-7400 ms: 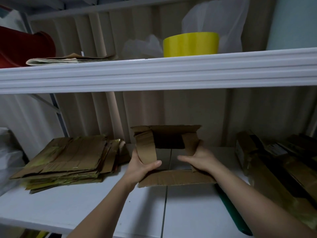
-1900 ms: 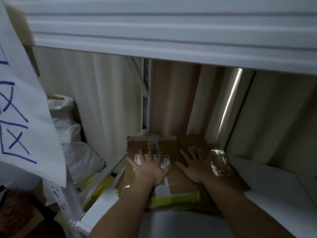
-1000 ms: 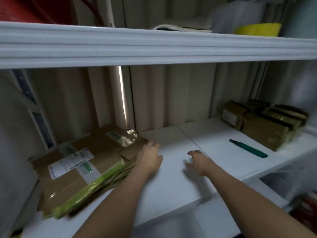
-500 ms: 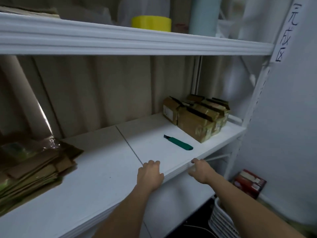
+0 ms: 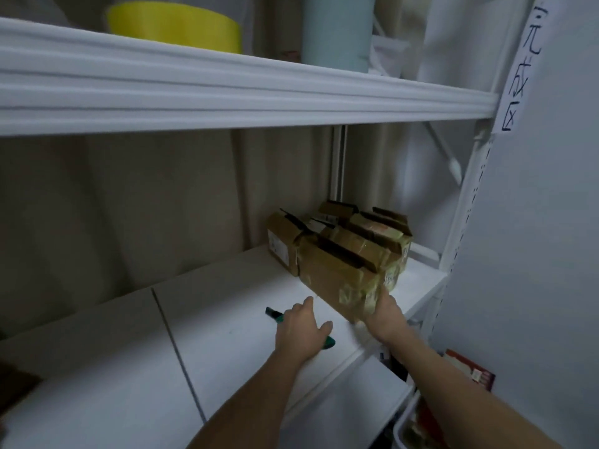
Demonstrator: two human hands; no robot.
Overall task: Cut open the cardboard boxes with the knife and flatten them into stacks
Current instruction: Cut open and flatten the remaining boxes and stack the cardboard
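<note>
Both hands have been moved off the shelf edge: the left hand (image 5: 301, 332) is laid, fingers loosely spread, over the green knife (image 5: 328, 341); the nearest box (image 5: 340, 270), at two o'clock, is gripped by the right hand (image 5: 385, 315), fingers hidden. Full support underneath is advised before lifting.

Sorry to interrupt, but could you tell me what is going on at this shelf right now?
A person is working through taped cardboard boxes on a white shelf. Their right hand has a grip on the near corner of the front box, which looks tilted up off the shelf. Their left hand rests over a green knife lying on the shelf. More unopened boxes sit behind. No cut has started on this box yet.
</note>
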